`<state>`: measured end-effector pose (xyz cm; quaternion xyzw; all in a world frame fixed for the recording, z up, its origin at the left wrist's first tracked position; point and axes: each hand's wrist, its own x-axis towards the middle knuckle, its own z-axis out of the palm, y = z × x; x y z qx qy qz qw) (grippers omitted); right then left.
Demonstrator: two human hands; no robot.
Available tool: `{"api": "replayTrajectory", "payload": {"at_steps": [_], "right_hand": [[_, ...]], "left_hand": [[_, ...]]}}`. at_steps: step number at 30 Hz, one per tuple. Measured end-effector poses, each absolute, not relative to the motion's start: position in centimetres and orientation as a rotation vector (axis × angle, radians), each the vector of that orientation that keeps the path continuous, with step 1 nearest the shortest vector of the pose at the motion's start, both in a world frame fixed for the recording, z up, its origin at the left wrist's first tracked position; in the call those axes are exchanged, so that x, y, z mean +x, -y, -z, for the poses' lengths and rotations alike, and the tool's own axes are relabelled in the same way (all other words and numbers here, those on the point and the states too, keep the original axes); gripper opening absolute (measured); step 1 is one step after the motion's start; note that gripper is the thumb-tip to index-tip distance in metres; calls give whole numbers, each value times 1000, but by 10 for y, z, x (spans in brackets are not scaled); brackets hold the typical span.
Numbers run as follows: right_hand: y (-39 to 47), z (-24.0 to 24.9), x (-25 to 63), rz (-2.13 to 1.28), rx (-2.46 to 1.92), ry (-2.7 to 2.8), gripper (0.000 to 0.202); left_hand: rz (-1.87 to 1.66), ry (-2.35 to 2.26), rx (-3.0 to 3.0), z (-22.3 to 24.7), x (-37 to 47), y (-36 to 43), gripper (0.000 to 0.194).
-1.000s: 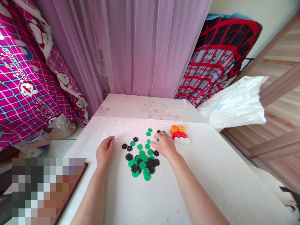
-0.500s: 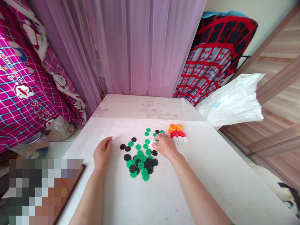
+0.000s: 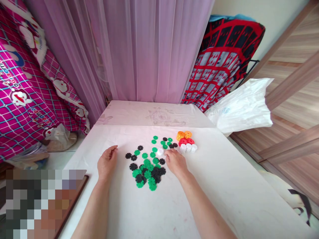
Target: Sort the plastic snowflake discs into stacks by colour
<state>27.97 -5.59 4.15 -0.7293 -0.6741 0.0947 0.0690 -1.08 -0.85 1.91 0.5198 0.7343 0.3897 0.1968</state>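
Green discs [image 3: 148, 174] and black discs [image 3: 156, 172] with notched rims lie in a loose pile on the white table, with several more scattered behind it. My right hand [image 3: 175, 161] is just right of a small white stack [image 3: 160, 151], its fingers bent together; what they hold, if anything, is hidden. Beyond that hand stand orange stacks [image 3: 180, 135], red discs [image 3: 186, 141] and white stacks [image 3: 188, 148], grouped close together. To the left of the discs, my left hand [image 3: 107, 161] rests on its side, fingers curled and touching none of them.
The white tablecloth [image 3: 211, 186] spreads around the discs. A white plastic bag [image 3: 244, 106] stands by the table's right back corner. Purple curtains [image 3: 154, 49] hang behind, and a brown-edged object [image 3: 74, 202], partly blurred out, is at the left edge.
My right hand has drawn back slightly toward me, uncovering the white stack and some black discs behind it. The whole view has shifted a little.
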Motion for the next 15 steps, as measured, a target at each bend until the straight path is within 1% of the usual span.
{"api": "replayTrajectory", "payload": {"at_steps": [6, 10, 11, 14, 15], "right_hand": [[52, -46, 276, -274, -2214, 2073, 27], [52, -46, 274, -310, -2213, 1970, 27], [51, -45, 273, -322, -2201, 1926, 30], [47, -41, 268, -351, -2146, 1837, 56], [45, -40, 266, -358, -2133, 1823, 62]], "left_hand": [[-1103, -2062, 1464, -21, -11, 9, 31], [-1097, -2057, 1463, -20, -12, 8, 32], [-1092, -2054, 1465, -20, -12, 8, 32], [-1083, -2049, 1467, -19, -12, 7, 33], [-1084, -2048, 1468, -18, -13, 7, 33]]}}
